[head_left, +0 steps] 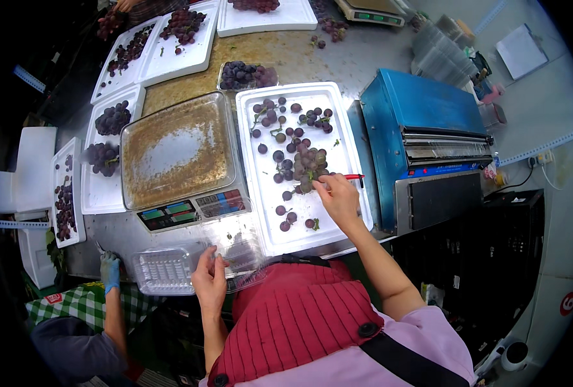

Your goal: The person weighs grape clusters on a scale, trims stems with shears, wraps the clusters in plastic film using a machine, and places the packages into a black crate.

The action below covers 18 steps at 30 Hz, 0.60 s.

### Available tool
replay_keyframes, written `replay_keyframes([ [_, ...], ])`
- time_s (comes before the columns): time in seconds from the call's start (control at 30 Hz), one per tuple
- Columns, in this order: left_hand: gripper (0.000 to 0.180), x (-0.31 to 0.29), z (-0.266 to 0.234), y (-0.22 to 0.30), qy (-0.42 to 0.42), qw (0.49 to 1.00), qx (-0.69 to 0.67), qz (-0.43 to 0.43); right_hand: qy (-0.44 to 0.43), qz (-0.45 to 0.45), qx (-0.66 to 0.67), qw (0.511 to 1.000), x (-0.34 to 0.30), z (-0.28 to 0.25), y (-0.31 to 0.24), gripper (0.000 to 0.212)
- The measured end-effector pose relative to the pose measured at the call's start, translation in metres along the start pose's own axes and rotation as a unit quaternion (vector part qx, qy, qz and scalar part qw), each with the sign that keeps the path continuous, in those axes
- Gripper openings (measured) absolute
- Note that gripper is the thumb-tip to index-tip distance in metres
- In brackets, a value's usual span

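Note:
My right hand is closed, fingertips pinching a bunch of dark grapes over a white foam tray. A slim red tool with a dark end sticks out from that hand; its other end is hidden, so its kind cannot be told. Loose grapes and small clusters lie about the tray. My left hand is closed on the edge of a clear plastic box, low in front of the weighing scale. The box shows no grapes in it. On the scale rests a clear-rimmed pan with a stained brown surface.
A blue film-wrapping machine stands right of the tray. Beyond the scale sits a box of grapes. Several foam trays with grapes line the back and left. Clear boxes are stacked far right. A co-worker's blue-gloved hand is at lower left.

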<state>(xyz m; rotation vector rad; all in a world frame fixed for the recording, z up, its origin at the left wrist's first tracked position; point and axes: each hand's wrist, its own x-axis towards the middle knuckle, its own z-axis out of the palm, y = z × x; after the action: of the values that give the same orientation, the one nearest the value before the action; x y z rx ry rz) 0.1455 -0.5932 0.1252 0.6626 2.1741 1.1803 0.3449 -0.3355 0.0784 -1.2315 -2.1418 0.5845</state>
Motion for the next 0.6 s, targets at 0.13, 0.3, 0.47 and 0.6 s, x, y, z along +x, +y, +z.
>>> replay_keyframes([
  [0.13, 0.028, -0.004, 0.002, 0.004, 0.003, 1.000, 0.021, -0.004, -0.061, 0.032, -0.079, 0.995, 0.011, 0.018, 0.007, 0.029],
  [0.3, 0.028, -0.010, 0.006, 0.007, 0.024, 0.999, 0.002, -0.021, -0.091, 0.072, -0.034, 0.993, 0.019, 0.025, 0.012, 0.030],
  [0.47, 0.028, -0.011, 0.010, -0.004, 0.030, 0.999, -0.008, -0.025, -0.086, 0.065, -0.054, 0.993, 0.024, 0.018, 0.022, 0.027],
  [0.6, 0.028, -0.008, 0.013, -0.002, 0.017, 0.999, -0.017, -0.027, -0.080, 0.059, -0.082, 0.992, 0.030, 0.008, 0.026, 0.023],
])
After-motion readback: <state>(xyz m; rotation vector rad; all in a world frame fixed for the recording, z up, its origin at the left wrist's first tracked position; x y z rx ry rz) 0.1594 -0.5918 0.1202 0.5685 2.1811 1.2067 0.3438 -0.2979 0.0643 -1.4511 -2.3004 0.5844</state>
